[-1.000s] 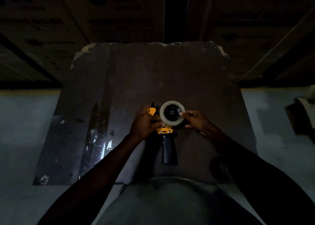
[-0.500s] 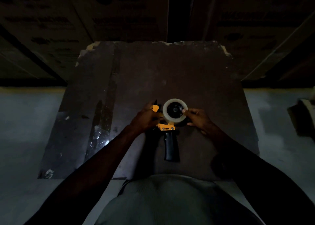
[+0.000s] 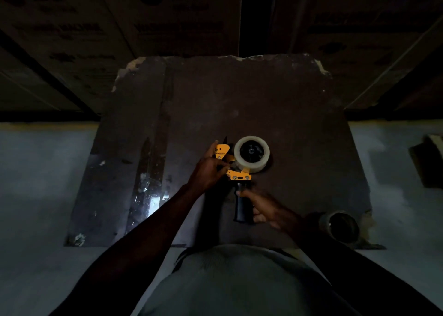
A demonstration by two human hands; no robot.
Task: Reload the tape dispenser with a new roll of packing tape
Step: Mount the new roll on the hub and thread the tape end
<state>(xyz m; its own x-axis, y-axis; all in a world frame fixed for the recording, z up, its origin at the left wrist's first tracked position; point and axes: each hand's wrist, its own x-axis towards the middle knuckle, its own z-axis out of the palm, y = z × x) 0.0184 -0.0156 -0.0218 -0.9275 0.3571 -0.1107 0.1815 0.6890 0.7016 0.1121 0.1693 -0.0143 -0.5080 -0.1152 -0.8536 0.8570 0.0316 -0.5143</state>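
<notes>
Your tape dispenser [image 3: 236,174] lies flat on the dark, scuffed surface [image 3: 275,100] in front of you, a little right of its middle, with the black handle [image 3: 241,206] pointing back toward your body and the orange frame at the far end. The new roll of tape [image 3: 251,154], pale and translucent, sits on the black hub of the dispenser, at the far right of the frame, its open face turned up toward you.

Your left hand [image 3: 207,172] rests on the left side of the dispenser, its fingers [image 3: 221,166] pressed against the orange frame just beside the roll; the grip looks closed on the frame, though the dim light hides how the fingertips sit. Your right hand [image 3: 266,208] is at the handle, its fingers curled around the black grip from the right side; the hand is blurred, so you cannot tell how firmly it holds.

Near the right front corner of the surface, well apart from the dispenser, a second roll [image 3: 341,228] lies on its side, dark and hard to make out. A shiny strip of tape [image 3: 146,188] runs along the left part of the surface, catching the light. Stacked cardboard boxes [image 3: 167,16] stand behind the surface, and a grey floor [image 3: 36,184] shows on both sides
</notes>
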